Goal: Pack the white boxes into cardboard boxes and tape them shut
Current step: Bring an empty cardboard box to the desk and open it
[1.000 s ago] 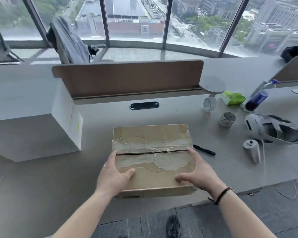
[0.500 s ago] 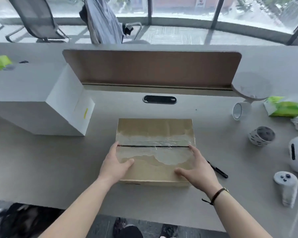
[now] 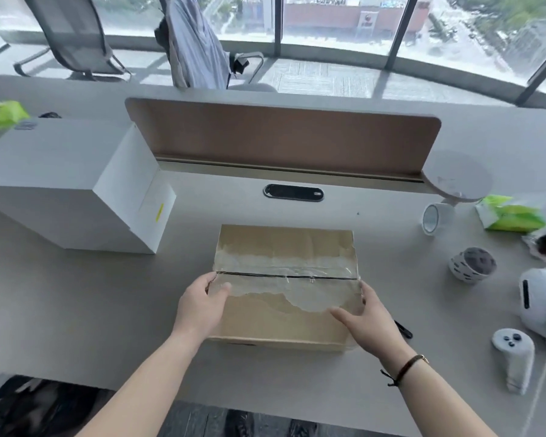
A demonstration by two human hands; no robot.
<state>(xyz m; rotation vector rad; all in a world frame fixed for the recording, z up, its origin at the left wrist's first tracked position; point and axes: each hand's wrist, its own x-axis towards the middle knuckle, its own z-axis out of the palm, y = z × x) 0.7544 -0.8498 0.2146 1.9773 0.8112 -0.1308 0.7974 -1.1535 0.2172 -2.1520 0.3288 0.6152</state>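
Resting centred on the tabletop (image 3: 76,310), the cardboard box (image 3: 284,310) sits between both hands in the head view. The left hand (image 3: 200,305) grips its left edge, thumb on top. The right hand (image 3: 368,323) lies on the right edge, fingers (image 3: 339,312) nearly straight. Old tape (image 3: 284,272) looks slick; take hold low on the stiff side walls. The white box (image 3: 60,171) stands well apart, left.

I see even daylight pouring in from the windows (image 3: 338,23) beyond my hands, washing out the view outside. Shadows on the desk (image 3: 76,310) stay soft. Glare sheens the clear tape between my hands. Edges bow strongly; the far right smears with blur.
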